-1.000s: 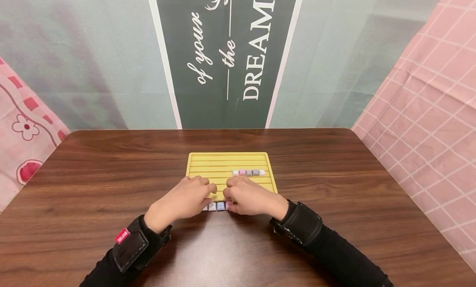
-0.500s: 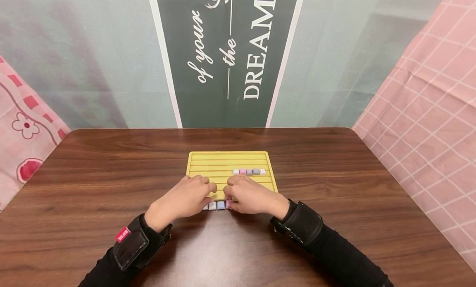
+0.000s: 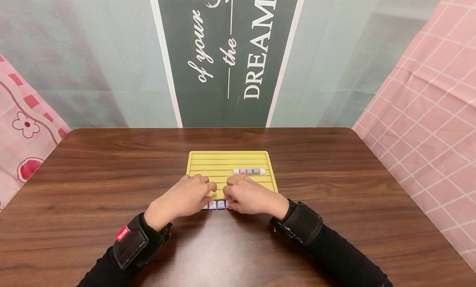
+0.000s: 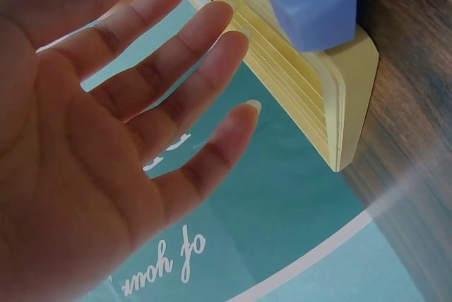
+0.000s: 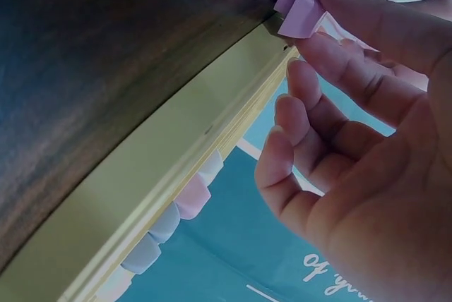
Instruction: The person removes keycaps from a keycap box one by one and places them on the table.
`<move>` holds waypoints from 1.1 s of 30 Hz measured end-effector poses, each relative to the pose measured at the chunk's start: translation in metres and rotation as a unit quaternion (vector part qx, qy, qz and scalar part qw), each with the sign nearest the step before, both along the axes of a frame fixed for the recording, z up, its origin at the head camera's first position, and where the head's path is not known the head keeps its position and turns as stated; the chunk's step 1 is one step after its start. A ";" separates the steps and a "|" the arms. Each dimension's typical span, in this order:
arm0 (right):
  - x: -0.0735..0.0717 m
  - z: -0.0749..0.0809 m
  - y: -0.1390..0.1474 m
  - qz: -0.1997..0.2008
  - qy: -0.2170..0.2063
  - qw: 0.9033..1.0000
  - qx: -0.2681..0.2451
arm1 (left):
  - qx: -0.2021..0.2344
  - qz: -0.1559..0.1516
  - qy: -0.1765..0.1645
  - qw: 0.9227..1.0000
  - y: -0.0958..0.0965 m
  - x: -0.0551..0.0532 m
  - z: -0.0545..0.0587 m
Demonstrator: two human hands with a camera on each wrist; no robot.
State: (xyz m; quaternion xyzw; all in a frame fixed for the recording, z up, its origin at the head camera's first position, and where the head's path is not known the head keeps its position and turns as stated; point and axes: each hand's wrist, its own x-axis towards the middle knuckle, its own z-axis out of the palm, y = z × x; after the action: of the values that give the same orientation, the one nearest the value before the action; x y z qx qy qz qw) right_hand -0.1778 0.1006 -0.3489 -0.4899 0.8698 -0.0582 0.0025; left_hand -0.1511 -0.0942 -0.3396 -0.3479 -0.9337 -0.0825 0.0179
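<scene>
In the head view both hands are at the front edge of a yellow ridged tray (image 3: 208, 159). A line of keycaps runs along that edge: white (image 3: 212, 205), blue (image 3: 221, 204) and pink (image 3: 228, 204). My right hand (image 3: 247, 196) pinches the pink keycap (image 5: 302, 14) between thumb and index finger, its other fingers loosely bent. My left hand (image 3: 186, 198) has its thumb beside the white keycaps; I cannot tell whether it grips one. In the left wrist view its other fingers (image 4: 205, 83) are spread and slightly bent, with another blue keycap (image 4: 314, 9) at the tray's corner.
Several white, pink and grey keycaps (image 3: 249, 171) stand in one row at the tray's right side. The brown wooden table (image 3: 130, 159) ends at a fabric backdrop (image 3: 227, 109). A pink checked cloth (image 3: 427, 125) hangs on the right.
</scene>
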 end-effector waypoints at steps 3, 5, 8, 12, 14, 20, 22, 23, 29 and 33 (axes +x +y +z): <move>0.000 0.000 0.000 0.002 0.006 1.000 -0.008 | -0.001 0.001 -0.001 1.000 -0.001 0.000 0.001; 0.000 0.000 0.001 0.004 0.008 1.000 -0.014 | -0.002 0.002 -0.002 1.000 -0.001 -0.001 0.001; 0.000 -0.001 0.002 0.003 0.008 1.000 -0.017 | -0.003 0.004 -0.005 1.000 -0.001 -0.001 0.001; 0.001 -0.001 0.003 -0.006 0.001 1.000 -0.004 | -0.003 0.006 -0.010 1.000 -0.001 -0.001 0.001; 0.001 -0.001 0.004 -0.010 -0.003 1.000 -0.001 | -0.003 0.006 -0.012 1.000 -0.001 -0.001 0.001; 0.001 0.000 0.004 -0.009 -0.004 1.000 -0.003 | -0.002 0.008 -0.013 1.000 -0.001 -0.002 0.000; 0.001 -0.001 0.004 -0.008 0.000 1.000 -0.006 | -0.003 0.009 -0.013 1.000 0.000 -0.002 -0.001; 0.001 -0.002 0.004 -0.007 0.003 1.000 -0.007 | -0.003 0.009 -0.013 1.000 0.000 -0.002 -0.001; 0.001 -0.003 0.005 -0.008 0.005 1.000 -0.010 | -0.006 0.011 -0.014 1.000 0.000 -0.001 0.000; 0.001 -0.002 0.006 -0.011 -0.001 1.000 -0.007 | -0.006 0.010 -0.013 1.000 0.000 -0.001 0.000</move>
State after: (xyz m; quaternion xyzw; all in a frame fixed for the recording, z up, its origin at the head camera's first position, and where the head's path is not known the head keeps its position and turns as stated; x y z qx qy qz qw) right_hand -0.1767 0.1066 -0.3513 -0.4802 0.8748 -0.0650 -0.0012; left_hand -0.1525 -0.0939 -0.3398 -0.3378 -0.9377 -0.0813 0.0044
